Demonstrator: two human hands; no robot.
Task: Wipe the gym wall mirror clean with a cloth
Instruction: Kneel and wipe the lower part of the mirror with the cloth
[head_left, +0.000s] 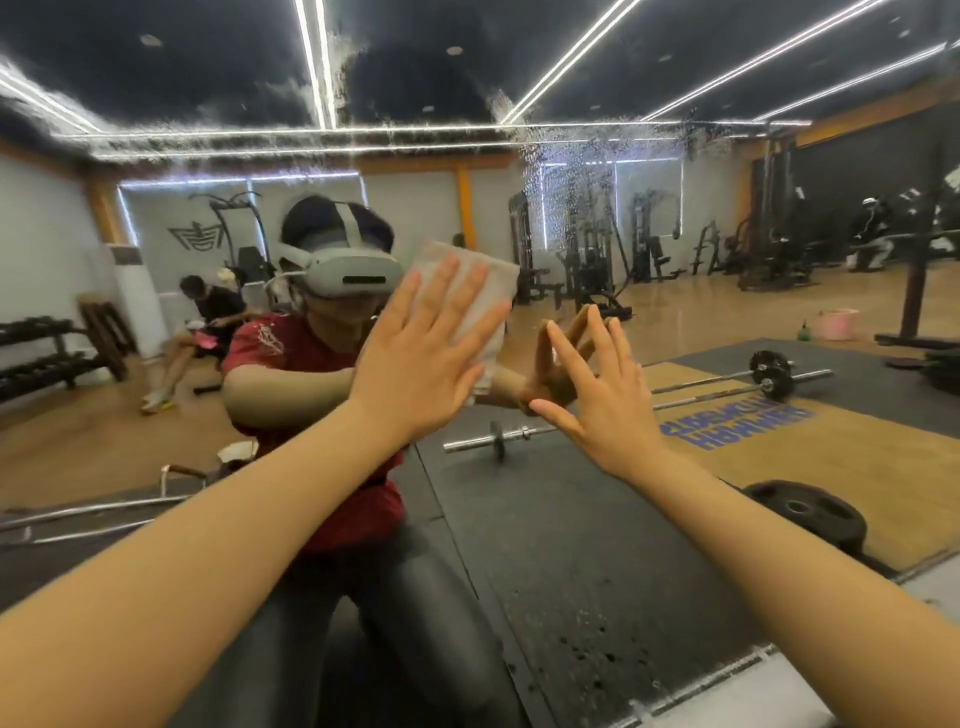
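Note:
The gym wall mirror (597, 208) fills nearly the whole view. Streaks and droplets of wet film cover its upper part and a patch at the lower right. My left hand (426, 348) presses a pale folded cloth (488, 296) flat against the glass with straight, spread fingers. The cloth shows above and to the right of that hand. My right hand (602, 395) is to the right of the cloth, fingers straight, its fingertips touching the mirror and meeting their own reflection.
The glass reflects a person wearing a headset, a barbell (623, 410) on black mats, a weight plate (805, 512), dumbbell racks at left, machines at the back, a pink bucket (836, 322) and other people. The mirror's pale lower edge (779, 686) runs along the bottom right.

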